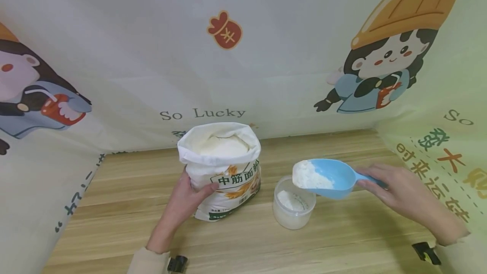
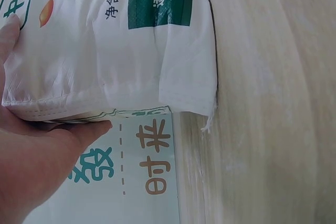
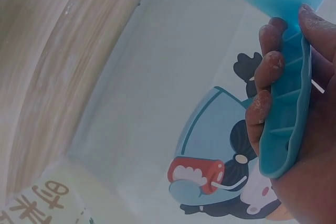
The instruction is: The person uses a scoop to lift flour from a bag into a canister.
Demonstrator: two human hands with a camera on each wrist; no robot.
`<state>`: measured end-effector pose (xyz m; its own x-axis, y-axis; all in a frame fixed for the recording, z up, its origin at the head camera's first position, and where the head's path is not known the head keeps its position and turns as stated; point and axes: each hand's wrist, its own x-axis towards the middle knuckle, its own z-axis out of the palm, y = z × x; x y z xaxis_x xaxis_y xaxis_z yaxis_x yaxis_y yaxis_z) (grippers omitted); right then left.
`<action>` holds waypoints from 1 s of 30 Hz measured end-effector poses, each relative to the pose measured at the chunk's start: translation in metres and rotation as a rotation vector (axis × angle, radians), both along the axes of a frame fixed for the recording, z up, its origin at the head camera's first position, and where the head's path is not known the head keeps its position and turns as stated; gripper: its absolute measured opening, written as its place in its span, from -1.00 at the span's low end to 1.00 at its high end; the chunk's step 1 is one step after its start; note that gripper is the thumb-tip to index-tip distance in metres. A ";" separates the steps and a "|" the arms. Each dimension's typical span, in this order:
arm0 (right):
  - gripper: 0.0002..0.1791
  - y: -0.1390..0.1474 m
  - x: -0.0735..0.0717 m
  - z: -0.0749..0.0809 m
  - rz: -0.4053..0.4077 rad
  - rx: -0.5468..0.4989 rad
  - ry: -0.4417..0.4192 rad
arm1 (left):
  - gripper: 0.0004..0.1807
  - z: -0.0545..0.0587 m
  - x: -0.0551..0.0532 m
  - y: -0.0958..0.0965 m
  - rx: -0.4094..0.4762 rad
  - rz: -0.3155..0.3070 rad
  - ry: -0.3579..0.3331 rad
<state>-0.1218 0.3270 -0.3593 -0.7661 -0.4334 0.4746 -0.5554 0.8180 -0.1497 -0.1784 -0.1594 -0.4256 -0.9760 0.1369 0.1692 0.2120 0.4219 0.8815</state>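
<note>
Your left hand (image 1: 186, 200) gripping the flour bag (image 1: 222, 200), near the back edge of the tabletop (image 1: 323, 143), right hand (image 1: 403, 189) clasping the scoop (image 1: 340, 179) beside the tub (image 1: 293, 220)

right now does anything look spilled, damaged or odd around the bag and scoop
Only small things: frayed threads poke from a bottom corner of the flour bag, where the edge otherwise looks neat, and the right grip has whitish, dusted-looking fingertips. No obvious spill shows on the table.
</note>
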 end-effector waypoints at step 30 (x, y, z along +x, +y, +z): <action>-0.66 0.002 0.000 0.020 0.021 0.174 -0.027 | -0.11 0.003 0.001 0.000 -0.009 -0.012 0.005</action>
